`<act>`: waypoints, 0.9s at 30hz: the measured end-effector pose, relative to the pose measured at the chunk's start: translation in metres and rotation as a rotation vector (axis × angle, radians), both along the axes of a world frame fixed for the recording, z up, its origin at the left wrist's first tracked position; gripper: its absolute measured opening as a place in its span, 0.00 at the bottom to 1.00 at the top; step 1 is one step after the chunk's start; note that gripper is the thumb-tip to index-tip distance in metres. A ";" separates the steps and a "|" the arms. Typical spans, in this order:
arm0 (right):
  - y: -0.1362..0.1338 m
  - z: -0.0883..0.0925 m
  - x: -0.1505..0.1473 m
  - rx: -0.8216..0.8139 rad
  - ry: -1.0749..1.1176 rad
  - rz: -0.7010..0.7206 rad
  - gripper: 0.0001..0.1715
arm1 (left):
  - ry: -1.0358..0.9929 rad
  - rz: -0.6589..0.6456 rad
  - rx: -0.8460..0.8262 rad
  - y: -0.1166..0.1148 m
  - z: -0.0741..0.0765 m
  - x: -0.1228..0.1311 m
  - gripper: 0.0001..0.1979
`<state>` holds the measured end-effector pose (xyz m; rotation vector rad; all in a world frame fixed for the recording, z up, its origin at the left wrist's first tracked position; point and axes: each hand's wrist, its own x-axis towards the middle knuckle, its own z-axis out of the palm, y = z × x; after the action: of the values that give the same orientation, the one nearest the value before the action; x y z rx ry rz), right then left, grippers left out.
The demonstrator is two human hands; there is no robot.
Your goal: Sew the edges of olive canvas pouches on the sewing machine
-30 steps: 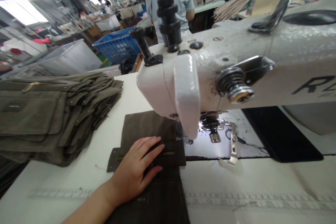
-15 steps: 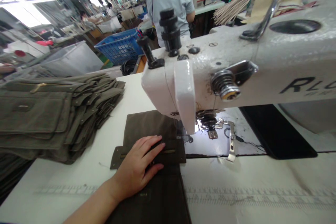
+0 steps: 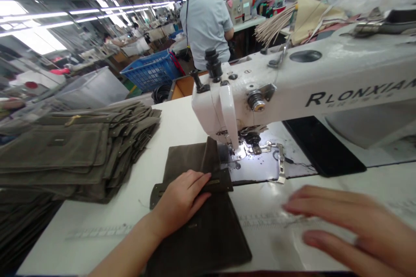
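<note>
A dark olive fabric piece (image 3: 208, 229) with a zipper strip lies on the white table, its upper edge beside the needle area of a white sewing machine (image 3: 292, 73). On the zipper strip rests my left hand (image 3: 182, 199), fingers pressed together over the cloth; whether they pinch it is hidden. My right hand (image 3: 351, 220) hovers, slightly blurred, over the table at the right, fingers apart and holding nothing. Part of the cloth stands up in a fold near the presser foot.
Stacked olive fabric pieces (image 3: 74, 147) lie at the left. A black phone-like slab (image 3: 321, 147) sits under the machine arm. Behind are a blue basket (image 3: 149, 69), a grey bin (image 3: 94, 88) and a person in a light shirt (image 3: 206, 26).
My right hand has come into view from the right. The view has shifted, showing more of the machine. The cloth's upper right edge now stands in a fold.
</note>
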<state>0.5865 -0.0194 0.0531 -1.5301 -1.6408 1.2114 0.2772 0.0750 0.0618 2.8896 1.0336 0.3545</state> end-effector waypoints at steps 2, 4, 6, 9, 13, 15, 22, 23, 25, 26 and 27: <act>0.012 0.012 -0.032 0.073 -0.057 0.181 0.25 | -0.031 0.003 -0.002 -0.003 0.008 -0.002 0.15; 0.026 0.023 -0.062 0.171 -0.057 0.316 0.28 | -0.067 0.007 0.010 -0.008 0.020 -0.005 0.15; 0.036 0.035 -0.083 0.262 -0.025 0.318 0.23 | -0.091 0.006 0.032 -0.016 0.035 -0.008 0.15; 0.042 0.054 -0.097 0.385 -0.024 0.290 0.13 | -0.118 0.011 0.054 -0.031 0.066 -0.012 0.14; 0.033 0.084 -0.100 0.450 0.090 0.453 0.08 | -0.168 0.026 -0.126 -0.051 0.113 -0.009 0.12; 0.029 0.091 -0.100 0.384 0.178 0.530 0.08 | -0.154 0.056 -0.277 -0.052 0.127 -0.007 0.12; 0.048 0.045 -0.100 0.096 0.123 0.216 0.19 | -0.105 0.171 -0.942 -0.012 0.082 -0.012 0.31; 0.051 0.036 -0.099 0.069 0.098 0.219 0.18 | -0.115 0.175 -1.033 -0.007 0.072 -0.013 0.31; 0.055 0.023 -0.097 0.042 0.052 0.225 0.17 | -0.172 0.160 -1.211 -0.001 0.058 -0.016 0.28; 0.056 0.018 -0.095 0.034 0.040 0.225 0.17 | -0.210 0.142 -1.298 0.001 0.053 -0.017 0.27; 0.056 0.015 -0.094 0.031 0.033 0.221 0.17 | -0.246 0.122 -1.371 0.002 0.050 -0.019 0.26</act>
<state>0.4921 0.0368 0.0677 -1.3299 -1.8348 1.3113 0.2582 0.0769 0.1115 1.5216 0.8616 -0.0366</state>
